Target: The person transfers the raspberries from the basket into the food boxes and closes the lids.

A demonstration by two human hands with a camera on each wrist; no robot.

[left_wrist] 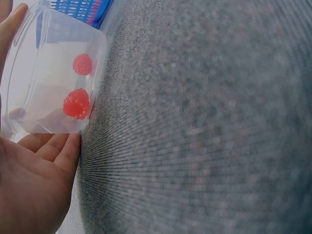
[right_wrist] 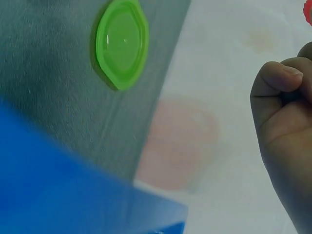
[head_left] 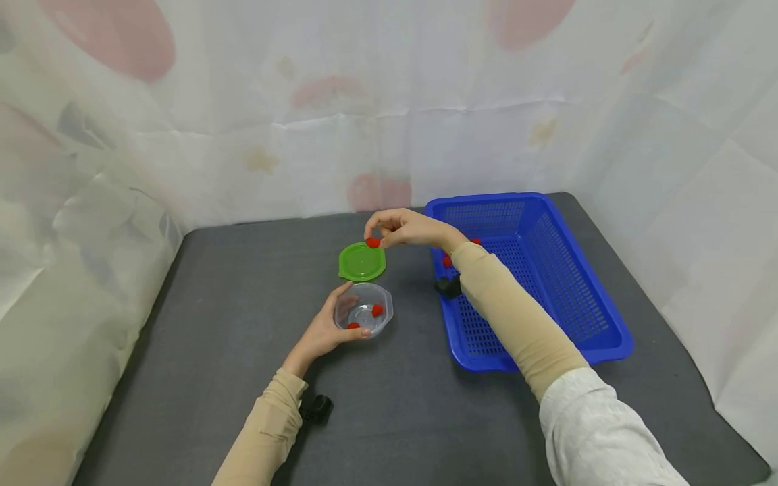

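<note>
My left hand (head_left: 322,332) is curled round the side of a small clear plastic container (head_left: 368,291) on the table, thumb at the near rim. Inside lie two red raspberries; in the left wrist view the larger raspberry (left_wrist: 76,103) and the other raspberry (left_wrist: 83,64) show through the wall. Over the green lid (head_left: 362,262), my right hand (head_left: 408,228) pinches another raspberry (head_left: 373,242) between thumb and fingertips. The right wrist view catches only the edge of this held raspberry (right_wrist: 308,11). The lid lies flat just beyond the container.
To the right stands a blue plastic basket (head_left: 574,270) with slotted walls, partly under my right forearm. A couple of raspberries (head_left: 447,260) show at its left side. The grey table (head_left: 243,324) is bordered by a patterned white sheet (head_left: 450,148) at the back and sides.
</note>
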